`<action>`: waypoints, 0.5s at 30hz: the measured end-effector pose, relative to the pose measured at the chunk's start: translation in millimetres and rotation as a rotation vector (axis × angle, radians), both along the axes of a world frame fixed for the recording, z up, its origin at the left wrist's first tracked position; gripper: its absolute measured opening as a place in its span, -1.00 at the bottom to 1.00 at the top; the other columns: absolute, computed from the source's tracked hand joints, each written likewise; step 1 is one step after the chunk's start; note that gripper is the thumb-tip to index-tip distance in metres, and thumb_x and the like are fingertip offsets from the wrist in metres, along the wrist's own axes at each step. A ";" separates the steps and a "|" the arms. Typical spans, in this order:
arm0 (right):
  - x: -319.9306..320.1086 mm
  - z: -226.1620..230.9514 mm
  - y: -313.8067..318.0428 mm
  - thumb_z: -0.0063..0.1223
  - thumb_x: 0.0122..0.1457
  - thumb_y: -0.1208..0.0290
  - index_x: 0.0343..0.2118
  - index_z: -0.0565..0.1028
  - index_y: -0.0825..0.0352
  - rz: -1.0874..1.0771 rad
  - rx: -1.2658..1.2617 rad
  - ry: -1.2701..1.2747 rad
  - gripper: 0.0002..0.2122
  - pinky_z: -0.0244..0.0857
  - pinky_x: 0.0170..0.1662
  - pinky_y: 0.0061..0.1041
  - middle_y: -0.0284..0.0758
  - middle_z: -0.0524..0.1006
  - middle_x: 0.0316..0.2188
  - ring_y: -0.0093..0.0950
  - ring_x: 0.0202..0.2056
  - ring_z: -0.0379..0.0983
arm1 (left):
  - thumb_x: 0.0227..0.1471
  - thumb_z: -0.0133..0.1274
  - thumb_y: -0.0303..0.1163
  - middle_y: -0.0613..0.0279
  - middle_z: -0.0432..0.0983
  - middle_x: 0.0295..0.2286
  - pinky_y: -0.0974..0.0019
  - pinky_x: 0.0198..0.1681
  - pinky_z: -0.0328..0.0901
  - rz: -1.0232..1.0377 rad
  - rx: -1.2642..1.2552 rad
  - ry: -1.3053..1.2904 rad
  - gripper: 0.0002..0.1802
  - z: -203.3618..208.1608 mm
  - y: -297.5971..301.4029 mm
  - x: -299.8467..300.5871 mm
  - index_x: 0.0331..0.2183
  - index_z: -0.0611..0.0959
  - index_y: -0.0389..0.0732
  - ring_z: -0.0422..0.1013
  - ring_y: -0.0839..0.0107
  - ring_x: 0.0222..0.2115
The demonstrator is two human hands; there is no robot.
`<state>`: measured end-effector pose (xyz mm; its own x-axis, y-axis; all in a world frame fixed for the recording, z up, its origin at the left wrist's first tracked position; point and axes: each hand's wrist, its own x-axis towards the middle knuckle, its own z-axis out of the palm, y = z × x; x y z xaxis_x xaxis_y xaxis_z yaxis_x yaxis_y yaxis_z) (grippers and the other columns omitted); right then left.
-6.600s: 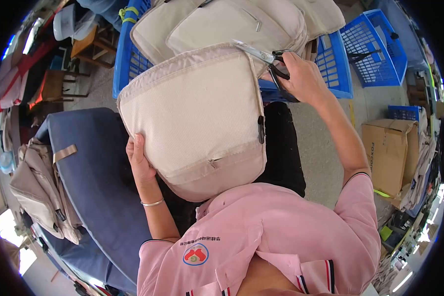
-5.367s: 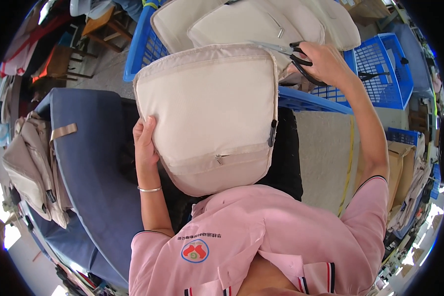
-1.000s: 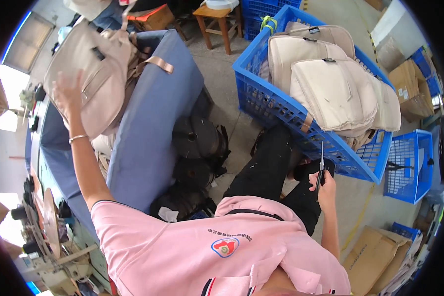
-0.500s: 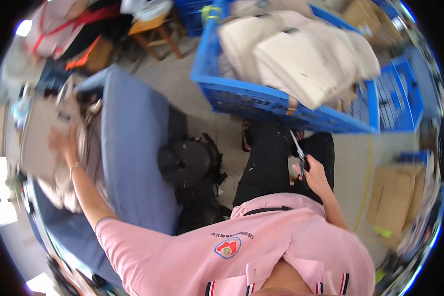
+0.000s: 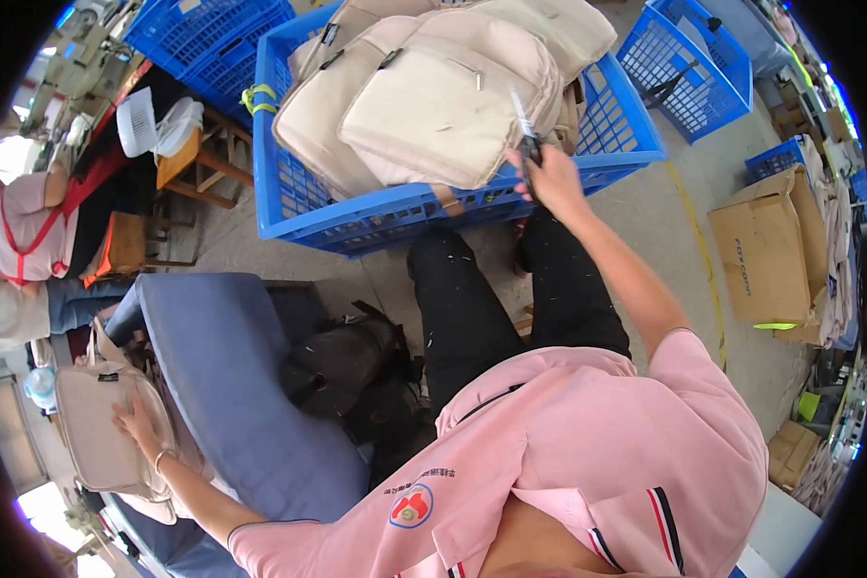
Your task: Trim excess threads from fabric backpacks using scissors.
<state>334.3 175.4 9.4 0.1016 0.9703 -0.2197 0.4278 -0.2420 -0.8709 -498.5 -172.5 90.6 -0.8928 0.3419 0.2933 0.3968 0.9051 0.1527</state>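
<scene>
My left hand point(image 5: 143, 426) lies flat with its fingers apart on the front of a beige backpack point(image 5: 106, 460). That bag leans among other beige fabric behind a blue padded panel point(image 5: 212, 356). In my right hand point(image 5: 554, 179) is a pair of scissors point(image 5: 526, 130), gripped by the black handles, with the silver blades pointing away from me. The blades are over the edge of a cream backpack point(image 5: 424, 116); whether they touch it I cannot tell. Several such bags are heaped in a large blue plastic crate point(image 5: 318, 223).
At left, white plastic tubs point(image 5: 175, 127) rest on a wooden stool point(image 5: 177, 166), and a person in pink point(image 5: 31, 217) sits beyond. Cardboard boxes point(image 5: 763, 252) and another blue crate point(image 5: 686, 72) stand to the right. A black cylindrical machine part point(image 5: 329, 361) sits beside my legs.
My right hand has raised the scissors from my lap to the crate's bags. My left hand stays on the beige backpack. The view has turned, so the crate appears further left.
</scene>
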 end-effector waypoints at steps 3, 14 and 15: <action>-35.6 -40.4 21.1 0.18 0.21 0.22 -0.44 0.43 0.45 0.088 0.012 0.032 -0.67 0.41 -0.60 -0.51 -0.29 0.51 -0.67 -0.49 -0.64 0.55 | 0.08 0.14 0.06 -0.08 0.06 0.26 0.10 0.23 0.13 -0.209 0.361 -0.208 -0.04 25.3 -3.8 15.4 0.29 0.16 -0.29 0.13 0.03 0.21; -1.9 16.4 -42.4 0.19 0.07 0.30 -0.30 0.39 0.39 0.138 0.323 0.101 -0.71 0.20 -0.41 -0.50 -0.41 0.38 -0.55 -0.59 -0.51 0.27 | 0.18 0.08 -0.36 0.10 0.41 0.11 0.29 0.16 0.20 -0.915 0.430 -0.163 -0.59 56.7 218.0 371.4 0.05 0.55 -0.26 0.35 0.32 0.08; 8.1 26.3 -57.9 0.19 0.07 0.30 -0.30 0.39 0.39 0.141 0.324 0.103 -0.71 0.20 -0.41 -0.50 -0.41 0.38 -0.55 -0.59 -0.51 0.27 | 0.17 0.10 -0.37 0.09 0.40 0.11 0.29 0.19 0.17 -1.049 0.480 -0.299 -0.60 50.3 234.7 402.7 0.04 0.55 -0.26 0.33 0.30 0.12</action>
